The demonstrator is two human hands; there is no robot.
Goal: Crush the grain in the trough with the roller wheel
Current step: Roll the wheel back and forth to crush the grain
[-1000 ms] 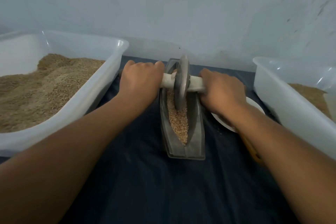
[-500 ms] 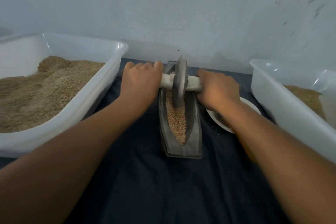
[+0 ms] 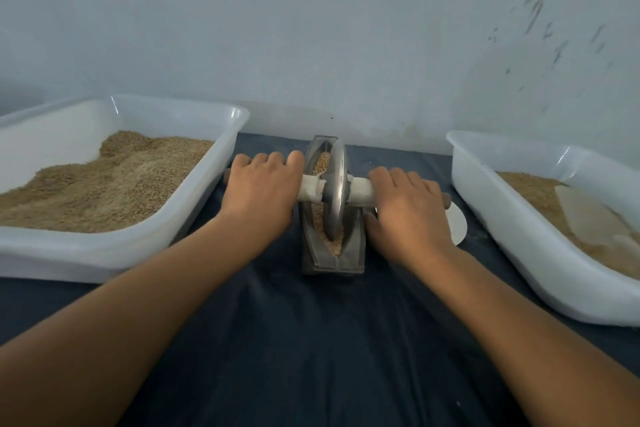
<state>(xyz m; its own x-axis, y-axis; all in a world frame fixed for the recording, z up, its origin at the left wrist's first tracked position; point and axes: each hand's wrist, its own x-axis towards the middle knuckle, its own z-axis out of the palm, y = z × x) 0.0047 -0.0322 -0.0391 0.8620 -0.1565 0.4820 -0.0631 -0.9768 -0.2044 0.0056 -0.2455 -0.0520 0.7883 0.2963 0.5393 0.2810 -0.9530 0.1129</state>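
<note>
Both hands are clamped on the axle: left hand (image 3: pixel 260 191) at its left end, right hand (image 3: pixel 406 211) at its right. Roller wheel (image 3: pixel 335 191) is stood upright in the grain (image 3: pixel 321 160) inside the trough (image 3: pixel 353 253), between two white tubs.

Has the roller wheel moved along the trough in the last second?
Yes. The roller wheel has rolled toward the person along the trough: earlier it sat at the far end, now it stands nearer the near tip, with grain exposed behind it.
</note>
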